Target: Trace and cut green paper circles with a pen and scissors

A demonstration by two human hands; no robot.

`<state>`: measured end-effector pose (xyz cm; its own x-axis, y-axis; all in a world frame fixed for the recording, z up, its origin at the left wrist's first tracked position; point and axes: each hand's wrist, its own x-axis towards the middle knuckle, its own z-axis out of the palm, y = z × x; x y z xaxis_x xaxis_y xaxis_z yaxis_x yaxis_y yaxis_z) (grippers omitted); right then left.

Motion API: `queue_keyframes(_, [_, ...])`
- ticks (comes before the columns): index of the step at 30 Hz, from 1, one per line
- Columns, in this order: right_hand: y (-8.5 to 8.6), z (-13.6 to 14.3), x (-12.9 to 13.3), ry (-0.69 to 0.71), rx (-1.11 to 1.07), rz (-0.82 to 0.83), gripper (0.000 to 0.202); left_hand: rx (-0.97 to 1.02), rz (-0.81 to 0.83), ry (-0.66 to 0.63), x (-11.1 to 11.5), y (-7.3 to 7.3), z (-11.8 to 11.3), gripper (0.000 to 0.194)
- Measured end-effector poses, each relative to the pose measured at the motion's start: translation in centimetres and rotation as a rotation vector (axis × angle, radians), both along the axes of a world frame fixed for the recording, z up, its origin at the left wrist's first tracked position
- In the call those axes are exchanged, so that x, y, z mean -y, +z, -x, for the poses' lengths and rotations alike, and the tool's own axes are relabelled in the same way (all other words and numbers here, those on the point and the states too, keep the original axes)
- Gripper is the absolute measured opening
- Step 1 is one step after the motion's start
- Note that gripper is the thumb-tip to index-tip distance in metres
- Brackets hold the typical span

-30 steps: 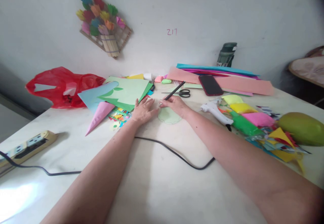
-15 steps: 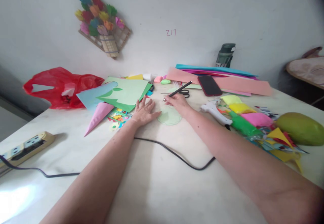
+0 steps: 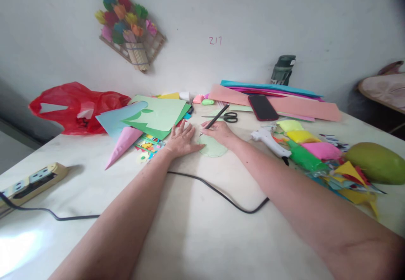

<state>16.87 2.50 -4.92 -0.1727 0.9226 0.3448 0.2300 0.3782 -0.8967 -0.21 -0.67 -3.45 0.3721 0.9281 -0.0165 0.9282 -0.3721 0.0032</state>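
A pale green paper circle (image 3: 212, 148) lies on the white table, with a scalloped line drawn along its near edge. My left hand (image 3: 182, 141) rests flat with fingers spread, its thumb at the circle's left edge. In my right hand (image 3: 220, 131) is a black pen (image 3: 217, 116), held slanted with its tip down at the circle's upper left edge. Just beyond that hand lie black-handled scissors (image 3: 226, 117). To the left of my left hand are green paper sheets (image 3: 161, 113) and small coloured paper scraps (image 3: 147, 147).
A black cord (image 3: 215, 191) crosses the table in front, near a power strip (image 3: 34, 181). Left stand a red plastic bag (image 3: 76, 107) and a pink paper cone (image 3: 123, 145). Right are a phone (image 3: 263, 107), a white glue gun (image 3: 270, 141), coloured clay packets (image 3: 305, 157) and a green fruit (image 3: 375, 162).
My right hand with the pen has moved slightly left and nearer, so the pen tip has come down along the circle's left edge. My left hand has hardly shifted.
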Motion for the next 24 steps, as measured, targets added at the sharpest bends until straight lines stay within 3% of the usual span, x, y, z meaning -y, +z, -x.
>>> queue_keyframes(9, [-0.88,0.47,-0.29,-0.049,0.209,-0.108,0.01,0.004,0.048,0.021,-0.1,0.05,-0.05,0.092])
queue_keyframes(24, [-0.93,0.61,-0.37,-0.036,0.265,-0.125,0.008,-0.004,0.07,0.047,0.02,0.28,-0.27,0.091])
